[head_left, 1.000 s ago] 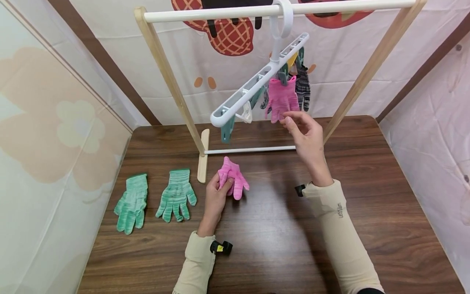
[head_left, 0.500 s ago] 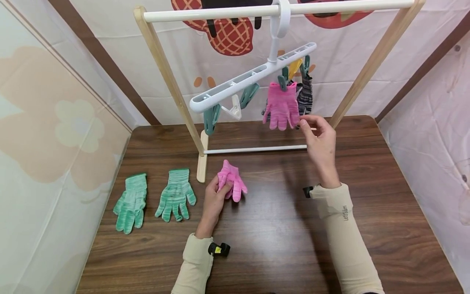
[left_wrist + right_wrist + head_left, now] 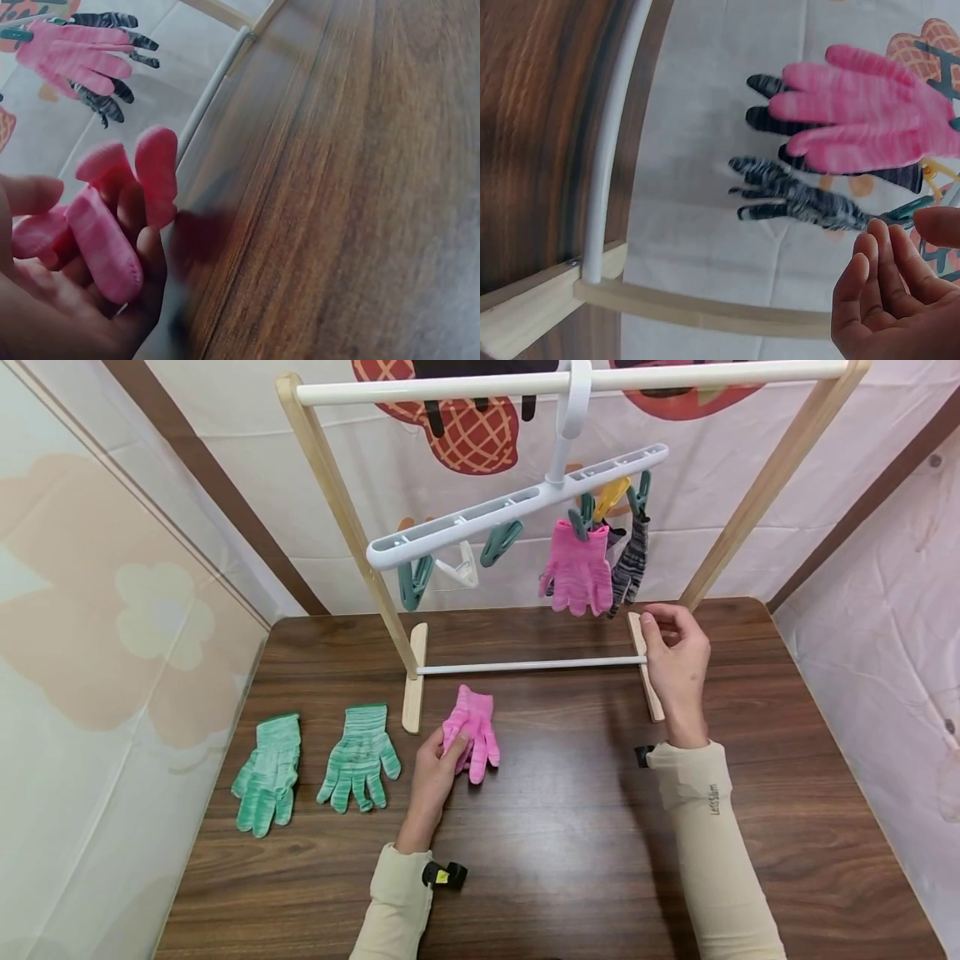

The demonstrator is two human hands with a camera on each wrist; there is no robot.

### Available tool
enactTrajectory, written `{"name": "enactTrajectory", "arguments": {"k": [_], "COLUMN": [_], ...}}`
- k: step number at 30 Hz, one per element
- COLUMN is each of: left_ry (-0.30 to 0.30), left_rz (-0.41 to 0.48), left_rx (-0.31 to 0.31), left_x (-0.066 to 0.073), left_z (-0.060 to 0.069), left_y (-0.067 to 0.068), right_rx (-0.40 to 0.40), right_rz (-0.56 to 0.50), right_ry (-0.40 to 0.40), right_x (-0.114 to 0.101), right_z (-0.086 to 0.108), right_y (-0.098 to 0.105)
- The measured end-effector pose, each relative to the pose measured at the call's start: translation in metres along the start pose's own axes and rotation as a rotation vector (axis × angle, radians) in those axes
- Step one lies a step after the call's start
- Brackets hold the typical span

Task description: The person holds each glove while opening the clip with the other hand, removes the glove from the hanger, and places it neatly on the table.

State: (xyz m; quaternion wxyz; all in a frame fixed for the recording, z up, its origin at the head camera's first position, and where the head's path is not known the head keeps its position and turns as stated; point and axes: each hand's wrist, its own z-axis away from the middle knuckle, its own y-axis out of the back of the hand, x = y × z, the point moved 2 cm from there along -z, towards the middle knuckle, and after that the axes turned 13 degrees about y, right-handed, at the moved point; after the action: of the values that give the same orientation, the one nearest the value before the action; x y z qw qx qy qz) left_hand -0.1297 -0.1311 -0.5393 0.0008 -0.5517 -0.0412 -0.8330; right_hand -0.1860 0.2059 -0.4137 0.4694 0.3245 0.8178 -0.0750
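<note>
My left hand point(image 3: 437, 770) holds a pink knit glove point(image 3: 477, 727) above the table, and in the left wrist view its fingers curl round the glove point(image 3: 101, 240). Another pink glove point(image 3: 576, 572) hangs by its cuff from a green clip point(image 3: 581, 517) on the white hanger point(image 3: 480, 514). Behind it hang dark grey striped gloves point(image 3: 632, 560), partly hidden. To the right of these, apart from them, my right hand point(image 3: 678, 656) is raised with loosely bent fingers and nothing between them. Two green gloves, one nearer point(image 3: 360, 760) and one farther left point(image 3: 268, 772), lie flat on the table.
The hanger hooks over the white top bar point(image 3: 465, 389) of a wooden-legged rack. A white clip point(image 3: 461, 567) and green clips point(image 3: 415, 583) dangle from its left half; a yellow clip point(image 3: 611, 497) is on the right. A lower bar point(image 3: 532, 665) joins the rack's feet.
My right hand has moved right, away from the hanging pink glove. The hanger has turned, its left end going back and left. My left hand keeps the glove, which has tilted slightly.
</note>
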Motion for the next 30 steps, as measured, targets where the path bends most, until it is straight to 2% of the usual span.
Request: {"name": "enactTrajectory", "arguments": {"k": [6,13,18,21,27,30], "left_ry": [0.047,0.027,-0.031,-0.041,-0.015,0.006], "left_rz": [-0.027,-0.083,-0.268,-0.354,-0.391,-0.438], "left_rx": [0.016,0.041,0.142,0.211,0.278,0.313], "left_x": [-0.003,-0.003,0.001,0.004,0.003,0.001], "left_z": [0.001,0.003,0.007,0.009,0.010,0.009], "left_y": [0.000,0.002,0.006,0.009,0.011,0.013], "right_rx": [0.029,0.052,0.063,0.063,0.053,0.044], "right_rz": [0.016,0.050,0.074,0.079,0.115,0.133], "right_ry": [-0.009,-0.024,-0.040,-0.052,-0.073,-0.078], "right_x": [0.011,0.019,0.025,0.028,0.037,0.040], "right_z": [-0.001,0.001,0.001,0.001,0.002,0.002], "right_y": [0.007,0.011,0.011,0.011,0.013,0.013]}}
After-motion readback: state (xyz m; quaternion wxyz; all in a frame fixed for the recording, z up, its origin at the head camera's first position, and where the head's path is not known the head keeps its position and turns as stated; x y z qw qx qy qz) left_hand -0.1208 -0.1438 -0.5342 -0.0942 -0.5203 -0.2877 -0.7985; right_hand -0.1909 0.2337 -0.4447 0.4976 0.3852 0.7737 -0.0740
